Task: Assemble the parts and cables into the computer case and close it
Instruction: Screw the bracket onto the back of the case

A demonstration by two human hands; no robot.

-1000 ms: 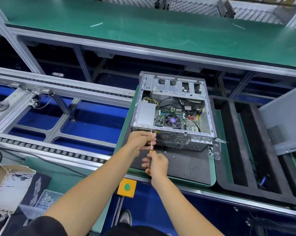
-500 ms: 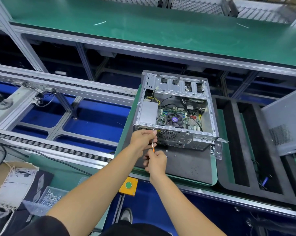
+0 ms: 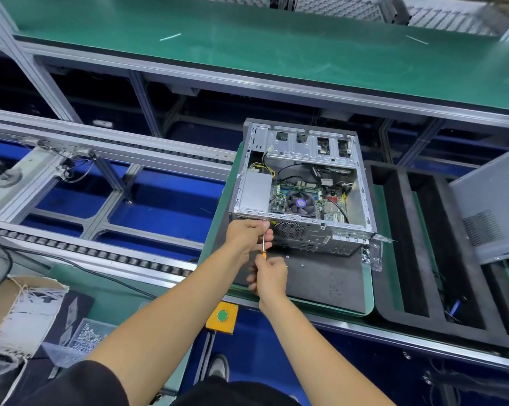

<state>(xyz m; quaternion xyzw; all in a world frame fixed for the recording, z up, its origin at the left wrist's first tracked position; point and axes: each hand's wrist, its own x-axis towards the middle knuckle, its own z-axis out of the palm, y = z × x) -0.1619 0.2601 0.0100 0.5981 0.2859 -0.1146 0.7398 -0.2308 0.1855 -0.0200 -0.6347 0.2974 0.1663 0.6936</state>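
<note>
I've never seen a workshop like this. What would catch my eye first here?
Probably the open computer case at the centre, its fan and circuit board exposed. Just in front, the right hand holds an orange-handled screwdriver while the left hand steadies its shaft at the case's near edge. Lower down, a yellow box with a green button stands out.

open case (image 3: 301,183) top crowded w/ cables; mat (image 3: 320,276) in front free.

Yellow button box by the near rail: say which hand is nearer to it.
Right. The right hand, gripping the screwdriver handle, sits just above the yellow button box. The left hand is farther up, against the computer case.
</note>
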